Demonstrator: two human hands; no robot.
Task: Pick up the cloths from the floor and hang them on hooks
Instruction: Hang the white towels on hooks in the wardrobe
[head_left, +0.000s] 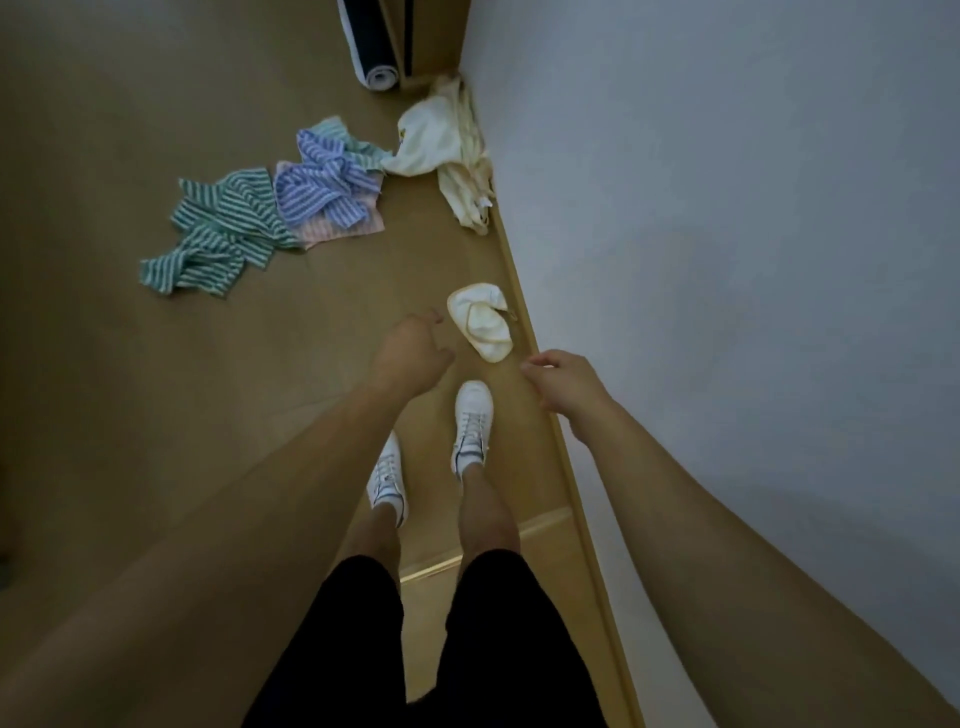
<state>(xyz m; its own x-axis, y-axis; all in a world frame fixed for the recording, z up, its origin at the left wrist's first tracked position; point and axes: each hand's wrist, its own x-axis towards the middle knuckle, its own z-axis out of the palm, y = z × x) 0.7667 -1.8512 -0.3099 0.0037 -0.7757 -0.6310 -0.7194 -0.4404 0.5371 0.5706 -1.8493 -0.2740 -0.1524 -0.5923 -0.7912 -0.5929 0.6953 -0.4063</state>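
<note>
Looking straight down along bare arms and legs at a brown floor (156, 389), pale wall (727, 208) running along the right side. Small cream cloth (480, 319) lying crumpled on the floor close to the skirting board (524, 322), just ahead of the toe of the right white shoe (471, 423). Left hand (410, 353) hanging above the floor just left of that cloth, fingers (434, 316) loosely curled and slightly apart, clamped on nothing, fingertips near the cloth's left edge but clear of it. Right hand (563, 387) out just to the right of the cloth and a little nearer the camera, over the skirting line, thumb and fingertips (535, 361) drawn loosely toward each other yet still parted, empty, apart from the cloth. So the cream cloth sitting between the two hands and slightly beyond them, untouched. Left white shoe (387, 480) set back behind the right one. Farther ahead, more on the floor: a green striped cloth (218, 234) spread to the left, a blue striped cloth (324, 182) bunched on top of a pink cloth (343, 226), touching the green one. Against the wall, a larger cream pile (447, 150) of cloths trailing along the skirting. Beyond that, a rolled mat (371, 47) propped in the far corner. Black shorts (358, 649) at the bottom edge.
</note>
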